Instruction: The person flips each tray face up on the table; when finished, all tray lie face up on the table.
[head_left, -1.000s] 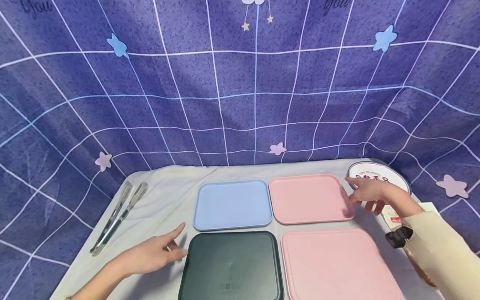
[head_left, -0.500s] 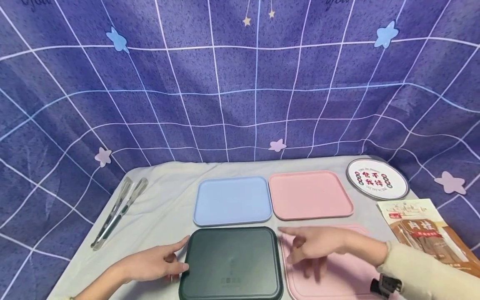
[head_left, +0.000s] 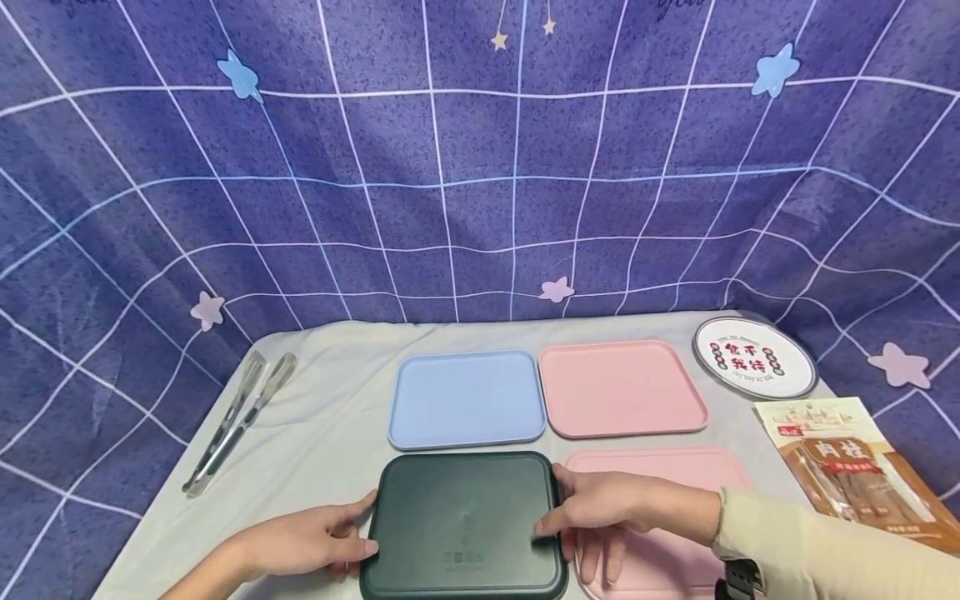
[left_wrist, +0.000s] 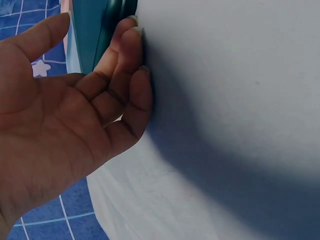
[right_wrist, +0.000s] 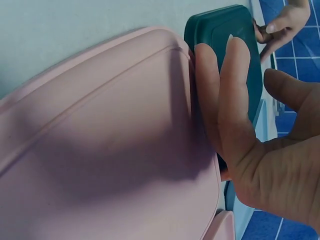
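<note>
A dark green rectangular box (head_left: 465, 517) with rounded corners and a raised rim lies near the front of the table. My left hand (head_left: 300, 537) is at its left side, the thumb at the top edge and the other fingers bent beside it. On the opposite side my right hand (head_left: 600, 517) has its thumb over the top and its other fingers along the right side. In the right wrist view, two long fingers (right_wrist: 232, 85) extend between the green box (right_wrist: 225, 30) and a pink box (right_wrist: 110, 140). How firmly either hand presses is not visible.
Behind lie a blue tray (head_left: 468, 400) and a pink tray (head_left: 622, 387). Metal tongs (head_left: 240, 425) rest at the left. At the right are an oval plate (head_left: 753, 358) and a brown-and-cream food packet (head_left: 855, 467). A purple-blue curtain (head_left: 480, 167) closes the back.
My right hand has moved left and forward-down from beside the pink tray, across the pink box, to the green box's right side. My left hand has come up against its left edge.
</note>
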